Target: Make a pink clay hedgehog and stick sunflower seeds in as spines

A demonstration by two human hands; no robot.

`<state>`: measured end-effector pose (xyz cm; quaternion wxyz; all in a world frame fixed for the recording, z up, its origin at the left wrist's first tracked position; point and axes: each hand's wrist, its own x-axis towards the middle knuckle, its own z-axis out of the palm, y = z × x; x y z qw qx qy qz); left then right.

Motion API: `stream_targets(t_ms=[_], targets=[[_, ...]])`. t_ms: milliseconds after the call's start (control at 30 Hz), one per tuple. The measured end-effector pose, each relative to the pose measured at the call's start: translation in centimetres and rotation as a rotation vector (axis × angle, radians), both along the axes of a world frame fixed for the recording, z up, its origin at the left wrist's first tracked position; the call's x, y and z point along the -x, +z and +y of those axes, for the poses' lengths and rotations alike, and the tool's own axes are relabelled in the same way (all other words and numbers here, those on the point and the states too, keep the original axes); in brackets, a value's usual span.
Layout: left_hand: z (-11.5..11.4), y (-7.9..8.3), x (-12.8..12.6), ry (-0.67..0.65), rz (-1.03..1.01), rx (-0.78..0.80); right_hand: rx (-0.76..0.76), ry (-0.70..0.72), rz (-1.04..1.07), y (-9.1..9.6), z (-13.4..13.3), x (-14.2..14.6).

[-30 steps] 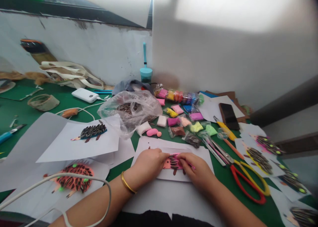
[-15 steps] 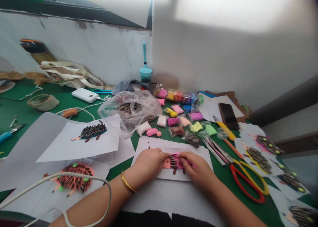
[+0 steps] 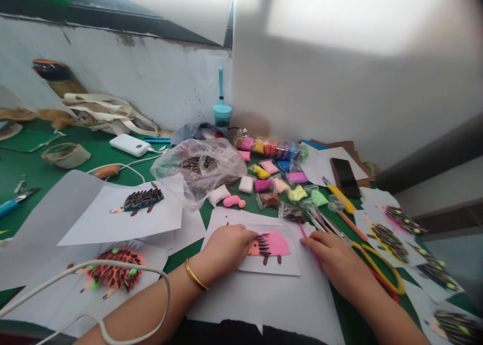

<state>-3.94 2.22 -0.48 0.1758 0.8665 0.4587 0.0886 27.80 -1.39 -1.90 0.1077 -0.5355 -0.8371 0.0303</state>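
A pink clay hedgehog with several striped sunflower seeds pressed on behind its face lies on a small white card. My left hand rests on the card's left side, fingers curled together at the hedgehog's head; anything inside them is hidden. Right of the card, my right hand pinches a thin pink clay tool, its tip pointing up and away from me. The hedgehog's rear body is bare pink clay with brown feet below. Under the card is a larger white sheet.
A plastic bag of sunflower seeds and several clay packets lie beyond the sheet. Scissors sit partly behind my right hand. Finished hedgehog cards lie at right, others at left. A white cable loops across my left forearm.
My right hand has moved right, off the hedgehog to beside the card, taking the pink tool along. The pink body is now uncovered. My left hand has stayed in place.
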Motion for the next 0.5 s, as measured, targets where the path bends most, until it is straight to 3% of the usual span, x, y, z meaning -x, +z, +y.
stream_targets(t_ms=[133, 300, 500], targets=[[0.1, 0.0, 0.0, 0.004, -0.016, 0.01, -0.049, -0.002, 0.056, 1.0, 0.3, 1.8], [0.1, -0.4, 0.0, 0.031, -0.032, -0.001, 0.072, 0.131, 0.082, 2.8, 2.2, 7.0], [0.1, -0.1, 0.2, 0.02, -0.044, 0.01, 0.117, 0.149, 0.117, 2.7, 4.1, 9.7]])
